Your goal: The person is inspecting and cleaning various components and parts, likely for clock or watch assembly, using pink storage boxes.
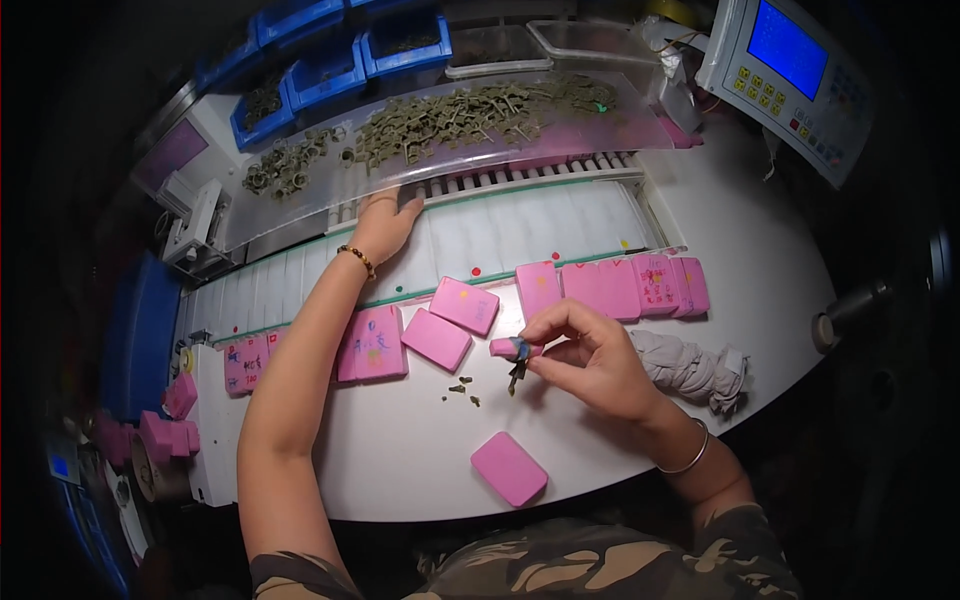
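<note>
Pinching olive-green pieces (516,374) mid-frame, the right hand (598,366) could drop some if its hold slackens; I can't tell the left hand's (384,228) grip.

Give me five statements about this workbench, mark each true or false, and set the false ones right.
1. The right hand pinches a small pink, blue and dark item. True.
2. The left hand lies on the lone pink block nearest the person. False: it reaches up to the near edge of the clear sheet.
3. A beaded bracelet circles the left wrist. True.
4. The bins along the back are all red. False: several bins are blue and none is red.
5. A crumpled grey cloth lies to the right of the right hand. True.
</note>
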`<state>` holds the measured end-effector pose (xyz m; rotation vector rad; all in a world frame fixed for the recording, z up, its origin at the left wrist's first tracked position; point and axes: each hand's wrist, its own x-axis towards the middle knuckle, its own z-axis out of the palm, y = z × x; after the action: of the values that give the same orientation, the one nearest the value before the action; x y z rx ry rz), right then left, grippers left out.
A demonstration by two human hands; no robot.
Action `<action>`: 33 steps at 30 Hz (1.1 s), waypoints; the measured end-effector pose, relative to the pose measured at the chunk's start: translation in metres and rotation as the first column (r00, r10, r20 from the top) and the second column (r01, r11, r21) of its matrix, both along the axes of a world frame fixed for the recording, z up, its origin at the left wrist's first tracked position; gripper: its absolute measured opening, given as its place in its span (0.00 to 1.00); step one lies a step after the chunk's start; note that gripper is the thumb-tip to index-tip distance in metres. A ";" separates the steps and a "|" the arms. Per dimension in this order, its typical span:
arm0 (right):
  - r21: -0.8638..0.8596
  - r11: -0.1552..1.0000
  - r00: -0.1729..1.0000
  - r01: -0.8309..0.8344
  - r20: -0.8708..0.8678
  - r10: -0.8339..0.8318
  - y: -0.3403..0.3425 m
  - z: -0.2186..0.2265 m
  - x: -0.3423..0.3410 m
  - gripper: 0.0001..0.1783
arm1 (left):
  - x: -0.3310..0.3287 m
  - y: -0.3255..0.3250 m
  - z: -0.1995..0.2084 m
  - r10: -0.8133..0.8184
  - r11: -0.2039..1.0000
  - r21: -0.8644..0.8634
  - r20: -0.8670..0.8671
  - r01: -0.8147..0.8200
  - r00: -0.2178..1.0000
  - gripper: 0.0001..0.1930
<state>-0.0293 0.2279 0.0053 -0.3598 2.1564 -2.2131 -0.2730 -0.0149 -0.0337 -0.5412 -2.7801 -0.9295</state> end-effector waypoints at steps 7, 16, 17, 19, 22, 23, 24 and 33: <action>-0.106 0.994 0.999 0.030 0.032 -0.027 0.004 -0.001 -0.001 0.13 | 0.147 0.014 0.048 -0.373 0.820 0.518 0.163 0.243 0.913 0.16; -0.152 0.984 0.989 -0.093 0.096 0.108 -0.016 0.021 0.014 0.12 | 0.235 0.011 0.042 -0.606 0.400 0.904 0.386 -0.153 0.695 0.12; -0.212 0.973 0.980 -0.090 0.156 0.125 -0.016 0.022 0.015 0.12 | 0.236 0.010 0.041 -0.682 0.291 0.917 0.399 -0.273 0.613 0.12; -0.278 0.959 0.967 -0.052 0.227 0.118 -0.018 0.019 0.016 0.12 | 0.237 0.010 0.040 -0.718 0.170 0.922 0.359 -0.349 0.597 0.13; -0.400 0.916 0.939 0.038 0.328 0.105 -0.017 0.017 0.018 0.11 | 0.241 0.015 0.048 -0.633 0.133 0.898 0.403 -0.420 0.661 0.15; -0.383 0.923 0.943 0.050 0.323 0.083 -0.017 0.015 0.018 0.11 | 0.242 0.017 0.052 -0.577 0.181 0.904 0.416 -0.386 0.703 0.16; -0.382 0.923 0.942 0.051 0.325 0.083 -0.018 0.013 0.019 0.11 | 0.243 0.018 0.054 -0.518 0.231 0.906 0.423 -0.354 0.744 0.18; -0.059 0.996 0.997 0.068 0.051 -0.065 -0.039 0.019 0.038 0.07 | 0.255 0.025 0.044 -0.285 0.637 0.757 0.056 0.146 0.957 0.08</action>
<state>0.0085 0.1890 0.0244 -0.2363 2.1108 -2.3010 -0.0180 0.0096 0.0107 -0.6624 -2.1438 -2.1130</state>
